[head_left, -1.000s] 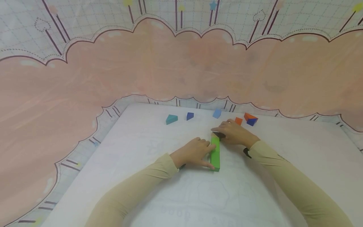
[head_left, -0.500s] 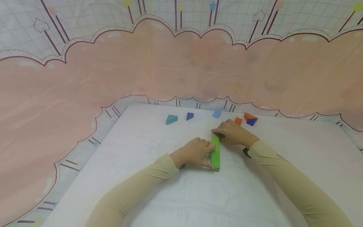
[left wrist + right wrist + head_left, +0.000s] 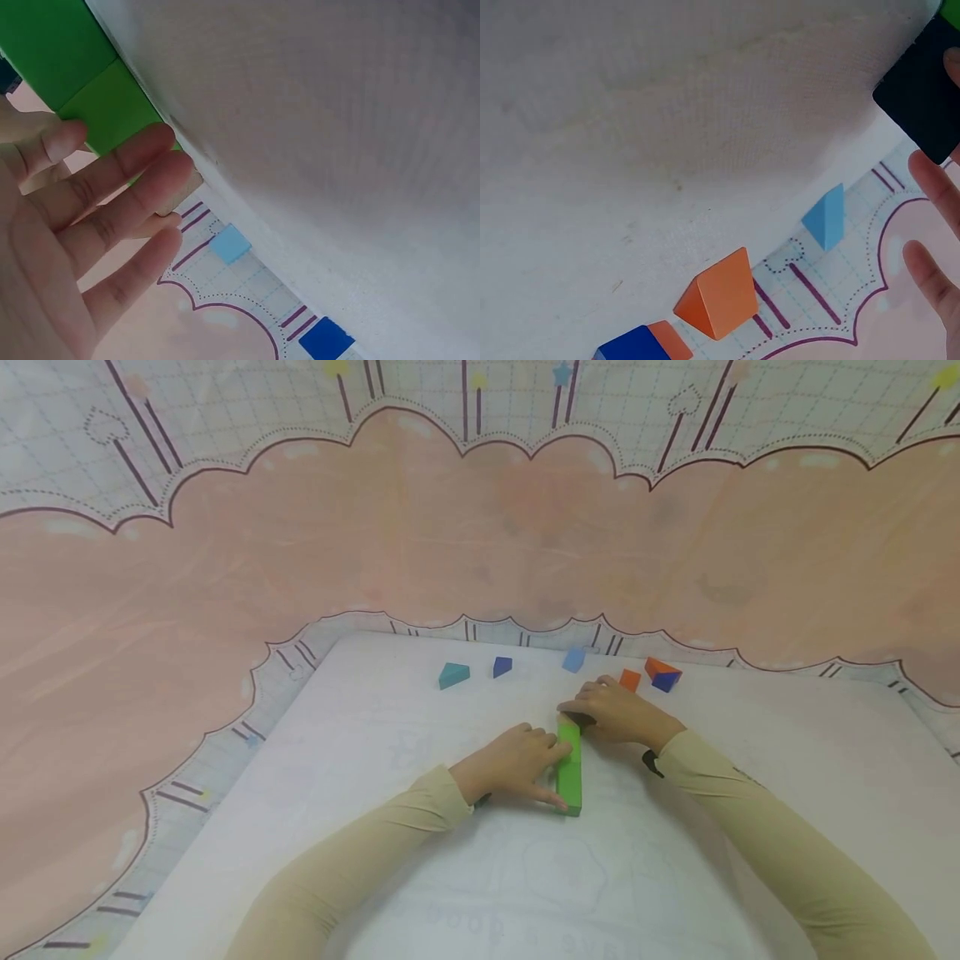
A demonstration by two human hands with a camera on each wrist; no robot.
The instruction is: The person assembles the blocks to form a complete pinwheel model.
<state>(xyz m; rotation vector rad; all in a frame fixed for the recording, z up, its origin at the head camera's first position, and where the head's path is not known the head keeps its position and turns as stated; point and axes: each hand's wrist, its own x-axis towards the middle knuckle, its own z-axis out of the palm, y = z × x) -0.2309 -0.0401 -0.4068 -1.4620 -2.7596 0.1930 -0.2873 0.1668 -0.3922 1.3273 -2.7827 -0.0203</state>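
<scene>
A green bar of two blocks laid end to end runs away from me: the near green block point(image 3: 569, 787) and the far green block point(image 3: 567, 735). My left hand point(image 3: 513, 764) lies along its left side, thumb at the near end and index fingertip on the bar near the joint. Its fingers look fairly straight in the left wrist view. At the bar's far end my right hand point(image 3: 626, 714) pinches a black block point(image 3: 922, 90) between thumb and finger. A wood-coloured piece point(image 3: 182, 195) shows beside that end; whether it belongs to the black block I cannot tell.
Along the white table's point(image 3: 360, 693) back edge lie a teal block point(image 3: 454, 675), a dark blue block point(image 3: 502, 667) and a light blue block point(image 3: 573, 660). Behind my right hand are an orange block point(image 3: 630, 680) and an orange wedge point(image 3: 656, 667) with a blue wedge point(image 3: 666, 682) against it.
Both hands stay in almost the same place. The near end of the green bar appears to have slid very slightly toward me.
</scene>
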